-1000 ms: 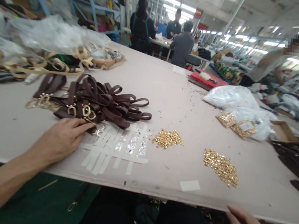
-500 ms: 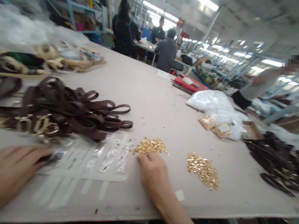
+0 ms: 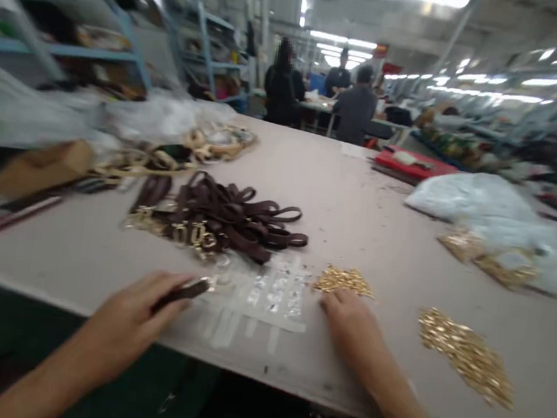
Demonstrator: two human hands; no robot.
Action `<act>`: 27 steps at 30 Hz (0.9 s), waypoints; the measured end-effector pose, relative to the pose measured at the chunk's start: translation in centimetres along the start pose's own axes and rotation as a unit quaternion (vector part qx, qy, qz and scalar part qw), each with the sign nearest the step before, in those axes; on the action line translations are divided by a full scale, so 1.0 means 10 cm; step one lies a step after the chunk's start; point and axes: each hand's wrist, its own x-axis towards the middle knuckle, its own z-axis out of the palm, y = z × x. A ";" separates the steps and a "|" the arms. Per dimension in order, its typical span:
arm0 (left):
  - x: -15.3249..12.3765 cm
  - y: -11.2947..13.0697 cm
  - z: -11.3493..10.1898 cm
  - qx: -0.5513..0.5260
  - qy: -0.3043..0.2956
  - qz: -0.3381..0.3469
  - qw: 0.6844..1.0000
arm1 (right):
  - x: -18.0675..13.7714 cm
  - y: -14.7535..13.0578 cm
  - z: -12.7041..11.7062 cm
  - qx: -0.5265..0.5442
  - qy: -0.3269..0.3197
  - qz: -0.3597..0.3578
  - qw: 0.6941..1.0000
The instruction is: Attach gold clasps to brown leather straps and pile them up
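My left hand (image 3: 133, 316) is closed around a dark brown leather strap (image 3: 179, 293) with a shiny metal piece at its tip, just over the front of the table. My right hand (image 3: 353, 325) rests at the near edge of a small pile of gold metal pieces (image 3: 345, 278). Its fingers are bent and pressed together, and whatever they pinch is hidden. Between the hands, strips of clear tape and small clear packets (image 3: 275, 294) lie on the tabletop. Behind them is a heap of brown leather straps (image 3: 237, 214) with gold buckles.
A second gold pile (image 3: 468, 355) lies at the right. Beyond it are bags of gold parts (image 3: 506, 267), a white plastic bag (image 3: 471, 194) and a red board (image 3: 414, 165). Tan straps (image 3: 226, 139) and a cardboard box (image 3: 42, 165) are at the left. Several people sit or stand far back.
My view has swung left, so the table's contents appear further right. My left hand has turned, and the strap in it now shows. My right hand stays at the near gold pile.
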 end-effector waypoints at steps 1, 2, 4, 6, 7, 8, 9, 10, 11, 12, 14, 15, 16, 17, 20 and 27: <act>-0.10 -0.01 -0.05 -0.001 -0.037 -0.017 0.999 | 0.01 0.03 0.05 0.016 0.001 0.004 1.000; -0.17 0.01 -0.06 -0.014 -0.061 -0.031 0.998 | 0.03 0.05 0.08 0.029 -0.001 0.006 1.000; -0.28 0.10 0.02 -0.053 -0.069 -0.047 0.995 | 0.04 0.07 0.12 0.047 -0.004 0.011 0.999; -0.35 0.22 0.16 -0.111 -0.052 -0.056 0.991 | 0.01 0.08 0.10 0.060 -0.005 0.023 0.998; -0.38 0.28 0.24 -0.150 -0.048 -0.070 0.985 | -0.02 0.08 0.08 0.068 -0.002 0.031 0.997; -0.41 0.32 0.31 -0.197 -0.054 -0.095 0.974 | -0.06 0.08 0.05 0.072 0.001 0.037 0.997; -0.44 0.36 0.38 -0.249 -0.067 -0.130 0.958 | -0.10 0.08 0.03 0.087 0.005 0.045 0.995; -0.47 0.39 0.45 -0.302 -0.084 -0.169 0.934 | -0.15 0.06 0.00 0.122 0.010 0.058 0.991; -0.50 0.41 0.51 -0.352 -0.100 -0.206 0.908 | -0.22 0.03 -0.02 0.178 0.013 0.076 0.981; -0.53 0.44 0.58 -0.394 -0.113 -0.236 0.881 | -0.28 -0.02 -0.05 0.252 0.017 0.099 0.963; -0.57 0.49 0.70 -0.454 -0.128 -0.265 0.841 | -0.43 -0.16 -0.09 0.417 0.018 0.146 0.897; -0.59 0.52 0.75 -0.472 -0.134 -0.271 0.828 | -0.49 -0.25 -0.10 0.484 0.016 0.165 0.859; -0.60 0.56 0.79 -0.482 -0.143 -0.275 0.820 | -0.56 -0.34 -0.11 0.530 0.011 0.181 0.828; -0.62 0.61 0.82 -0.486 -0.154 -0.278 0.814 | -0.61 -0.43 -0.11 0.566 0.005 0.193 0.802; -0.64 0.74 0.87 -0.489 -0.178 -0.276 0.808 | -0.70 -0.64 -0.09 0.644 -0.009 0.207 0.737; -0.71 0.84 1.00 -0.496 -0.173 -0.216 0.823 | -0.72 -0.73 -0.08 0.670 -0.015 0.212 0.711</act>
